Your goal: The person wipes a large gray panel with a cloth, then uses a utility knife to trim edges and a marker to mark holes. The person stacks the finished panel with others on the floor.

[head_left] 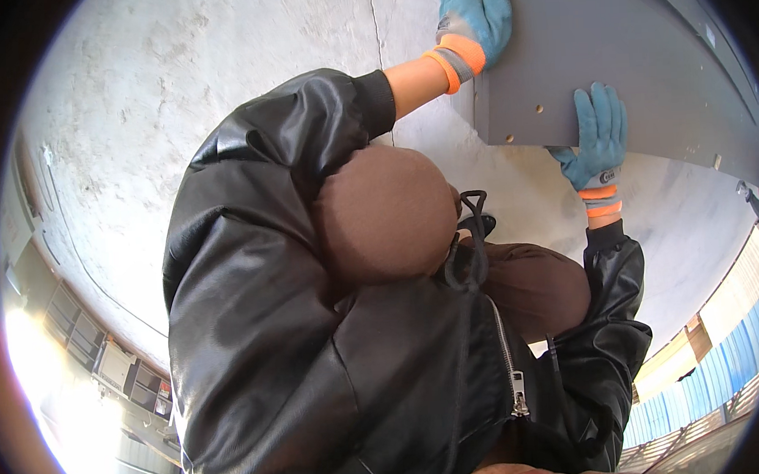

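Note:
Both my hands wear blue-coated work gloves with orange and grey cuffs. A large dark grey panel [644, 81], with several small holes along its borders, fills the upper right. At its left side my left hand [475, 25] is closed against the edge, with the fingertips partly cut off by the top of the picture. Four fingers of my right hand [599, 134] lie stretched over the panel's face at the near edge. The thumb sits at that edge, just below the face, so the hand grips the panel there.
Pale, stained concrete floor [219, 49] lies around me, with a dark crack line running across it. My bent knees [387, 211] in brown trousers are close to the panel. Shelving [140, 383] stands at the lower left, and a blue and white corrugated wall [700, 392] at the lower right.

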`<state>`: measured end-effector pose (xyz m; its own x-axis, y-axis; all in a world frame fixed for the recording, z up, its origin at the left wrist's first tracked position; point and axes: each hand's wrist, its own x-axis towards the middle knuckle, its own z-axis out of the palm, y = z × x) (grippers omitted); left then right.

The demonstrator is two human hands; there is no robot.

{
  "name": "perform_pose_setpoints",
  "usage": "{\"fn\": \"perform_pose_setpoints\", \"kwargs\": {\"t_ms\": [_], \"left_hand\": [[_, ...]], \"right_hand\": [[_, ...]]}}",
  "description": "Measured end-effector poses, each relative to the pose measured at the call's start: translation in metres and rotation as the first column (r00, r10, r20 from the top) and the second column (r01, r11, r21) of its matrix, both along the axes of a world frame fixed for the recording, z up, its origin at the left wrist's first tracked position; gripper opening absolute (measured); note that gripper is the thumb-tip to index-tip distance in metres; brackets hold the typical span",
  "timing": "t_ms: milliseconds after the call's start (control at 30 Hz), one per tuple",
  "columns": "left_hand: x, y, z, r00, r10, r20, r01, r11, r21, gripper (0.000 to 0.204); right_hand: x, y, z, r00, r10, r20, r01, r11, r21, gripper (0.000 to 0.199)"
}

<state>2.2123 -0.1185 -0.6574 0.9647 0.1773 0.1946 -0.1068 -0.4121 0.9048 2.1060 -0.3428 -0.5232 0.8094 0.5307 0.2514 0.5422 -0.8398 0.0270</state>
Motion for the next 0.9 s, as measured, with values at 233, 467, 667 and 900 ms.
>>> {"fn": "perform_pose_setpoints", "kwargs": {"t_ms": [233, 467, 667, 900], "left_hand": [[-0.003, 0.001, 0.013, 0.999, 0.016, -0.045, -0.018, 0.999, -0.043, 0.067], [-0.003, 0.010, -0.003, 0.995, -0.021, 0.099, 0.018, 0.999, 0.032, 0.066], [0.023, 0.039, 0.022, 0.975, -0.115, 0.191, 0.058, 0.957, 0.283, 0.076], [0.016, 0.031, 0.096, 0.680, -0.682, 0.268, 0.389, 0.646, 0.657, 0.067]], "right_hand": [[-0.001, 0.002, -0.005, 1.000, 0.007, 0.000, -0.007, 1.000, 0.010, 0.080], [-0.010, 0.003, 0.000, 0.999, -0.041, -0.035, 0.041, 0.999, 0.004, 0.085], [-0.016, -0.010, 0.005, 0.985, -0.111, -0.133, 0.110, 0.994, -0.013, 0.098], [-0.022, -0.015, -0.029, 0.991, -0.130, -0.031, 0.131, 0.991, 0.035, 0.098]]}}
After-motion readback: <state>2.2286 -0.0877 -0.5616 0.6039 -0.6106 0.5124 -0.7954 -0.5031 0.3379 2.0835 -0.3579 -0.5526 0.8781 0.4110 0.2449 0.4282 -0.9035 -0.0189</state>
